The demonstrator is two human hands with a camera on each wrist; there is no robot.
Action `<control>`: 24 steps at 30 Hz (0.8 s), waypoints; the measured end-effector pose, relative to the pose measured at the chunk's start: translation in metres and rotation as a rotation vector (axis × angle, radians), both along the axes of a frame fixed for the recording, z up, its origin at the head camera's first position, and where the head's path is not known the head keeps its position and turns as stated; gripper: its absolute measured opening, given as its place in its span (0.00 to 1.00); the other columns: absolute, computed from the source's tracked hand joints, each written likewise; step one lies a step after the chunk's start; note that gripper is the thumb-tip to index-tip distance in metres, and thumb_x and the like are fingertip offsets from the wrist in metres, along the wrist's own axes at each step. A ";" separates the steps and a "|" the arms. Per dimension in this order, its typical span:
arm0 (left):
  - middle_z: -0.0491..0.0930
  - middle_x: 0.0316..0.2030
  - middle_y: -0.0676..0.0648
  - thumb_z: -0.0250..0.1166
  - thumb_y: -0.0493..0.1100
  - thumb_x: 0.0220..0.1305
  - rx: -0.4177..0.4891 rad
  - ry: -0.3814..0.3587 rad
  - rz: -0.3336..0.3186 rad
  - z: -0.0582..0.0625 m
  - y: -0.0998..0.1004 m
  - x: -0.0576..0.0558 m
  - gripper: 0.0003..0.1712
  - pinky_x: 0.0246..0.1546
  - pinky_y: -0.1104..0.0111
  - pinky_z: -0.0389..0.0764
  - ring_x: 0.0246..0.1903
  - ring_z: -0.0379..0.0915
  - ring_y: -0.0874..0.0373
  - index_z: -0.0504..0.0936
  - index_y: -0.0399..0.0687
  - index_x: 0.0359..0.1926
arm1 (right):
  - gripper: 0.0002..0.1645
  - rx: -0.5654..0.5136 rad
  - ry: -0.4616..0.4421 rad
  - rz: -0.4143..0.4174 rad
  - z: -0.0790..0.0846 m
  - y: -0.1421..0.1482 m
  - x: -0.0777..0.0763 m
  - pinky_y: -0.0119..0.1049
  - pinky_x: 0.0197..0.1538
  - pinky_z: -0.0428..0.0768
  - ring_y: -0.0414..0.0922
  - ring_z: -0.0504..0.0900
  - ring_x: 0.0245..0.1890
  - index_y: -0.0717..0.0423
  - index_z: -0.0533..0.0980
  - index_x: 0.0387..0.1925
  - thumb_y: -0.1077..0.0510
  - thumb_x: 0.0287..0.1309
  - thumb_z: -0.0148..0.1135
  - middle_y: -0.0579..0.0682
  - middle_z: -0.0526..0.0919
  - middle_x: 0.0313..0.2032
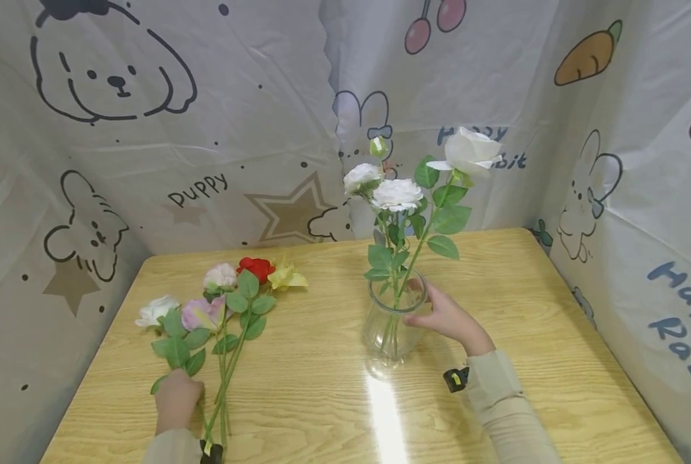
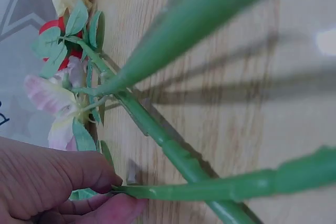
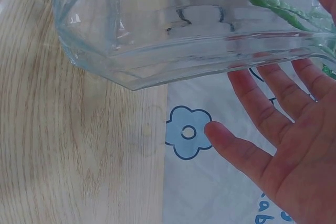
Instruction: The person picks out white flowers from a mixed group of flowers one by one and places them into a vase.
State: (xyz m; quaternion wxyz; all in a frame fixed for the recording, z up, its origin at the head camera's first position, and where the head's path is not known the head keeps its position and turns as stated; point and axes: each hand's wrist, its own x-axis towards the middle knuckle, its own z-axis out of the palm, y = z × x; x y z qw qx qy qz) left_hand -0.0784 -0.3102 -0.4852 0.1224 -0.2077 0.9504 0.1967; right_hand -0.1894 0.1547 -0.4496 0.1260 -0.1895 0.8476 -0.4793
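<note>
My left hand (image 1: pixel 177 396) is low at the table's left, its thumb and finger pinching the thin green stem (image 2: pixel 178 191) of a leafy white rose (image 1: pixel 158 310). Beside it lie a pink-and-yellow flower (image 1: pixel 203 314), a pale pink flower (image 1: pixel 220 277), a red flower (image 1: pixel 256 269) and a yellow flower (image 1: pixel 287 276), their stems crossing. My right hand (image 1: pixel 447 316) holds the neck of a clear glass vase (image 1: pixel 380 332), thumb and fingers on opposite sides. In the vase stand a tall white rose (image 1: pixel 470 153) and ruffled white flowers (image 1: pixel 398 194) with a bud (image 1: pixel 378 147).
The wooden table (image 1: pixel 311 399) has a bright glare streak in front of the vase. Printed cloth (image 1: pixel 253 129) hangs behind the table and along both sides. A dark wrist strap piece (image 1: pixel 456 379) sits by my right cuff.
</note>
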 end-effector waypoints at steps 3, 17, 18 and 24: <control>0.75 0.20 0.36 0.54 0.39 0.44 0.005 0.000 -0.008 0.001 -0.002 -0.001 0.13 0.25 0.55 0.75 0.21 0.67 0.50 0.72 0.30 0.17 | 0.46 0.002 0.003 0.000 0.000 0.000 0.000 0.63 0.57 0.65 0.62 0.65 0.57 0.55 0.55 0.63 0.47 0.44 0.64 0.62 0.64 0.62; 0.61 0.10 0.48 0.53 0.41 0.54 0.028 0.224 0.104 0.040 0.004 -0.018 0.16 0.14 0.65 0.64 0.13 0.57 0.57 0.63 0.39 0.14 | 0.46 0.015 -0.007 -0.012 0.002 0.000 0.000 0.63 0.58 0.64 0.61 0.65 0.58 0.56 0.55 0.62 0.48 0.43 0.64 0.61 0.64 0.61; 0.64 0.11 0.45 0.52 0.40 0.53 0.025 0.270 0.108 0.044 0.006 -0.020 0.15 0.15 0.64 0.65 0.14 0.58 0.56 0.65 0.36 0.15 | 0.46 0.015 -0.005 -0.012 0.002 0.000 0.000 0.63 0.58 0.64 0.61 0.66 0.58 0.56 0.55 0.62 0.48 0.43 0.65 0.61 0.64 0.61; 0.75 0.30 0.28 0.49 0.41 0.56 0.014 0.405 0.087 0.070 0.020 -0.033 0.21 0.23 0.55 0.74 0.22 0.70 0.48 0.69 0.21 0.39 | 0.47 0.018 0.011 -0.002 0.003 0.000 0.001 0.64 0.57 0.65 0.62 0.66 0.57 0.55 0.55 0.63 0.47 0.43 0.64 0.62 0.64 0.61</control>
